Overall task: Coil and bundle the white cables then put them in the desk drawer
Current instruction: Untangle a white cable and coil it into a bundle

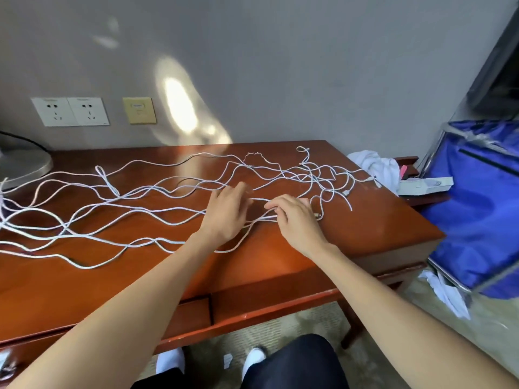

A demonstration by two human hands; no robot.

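white cables loose on the desk, both hands in the tangle

our right hand [297,220] lies knuckles up on the right half of the desk, its fingers [276,210] curled down and closed round a few strands of the white cables [119,194]. our left hand [227,211] is just beside it, with the fingers stretched forward and laid over other strands. it is a little blurred, and we see no strand closed inside it.

the cables are uncoiled. they run in long wavy lines across the red-brown wooden desk [379,220], from the left edge of the view to a knot of crossed ends near the far right corner, where small plugs lie on the wood. several strands pass under both hands.

the desk drawer [193,315] sits below the near edge, between our forearms. we cannot tell if it is fully closed.

further out, a grey round base [25,164] stands at the far left of the desk, with two white wall sockets [70,111] and a yellowish plate [139,110] on the wall behind. right of the desk lie a white cloth [373,164] and a white box [424,185], beside a blue fabric bin [477,206].
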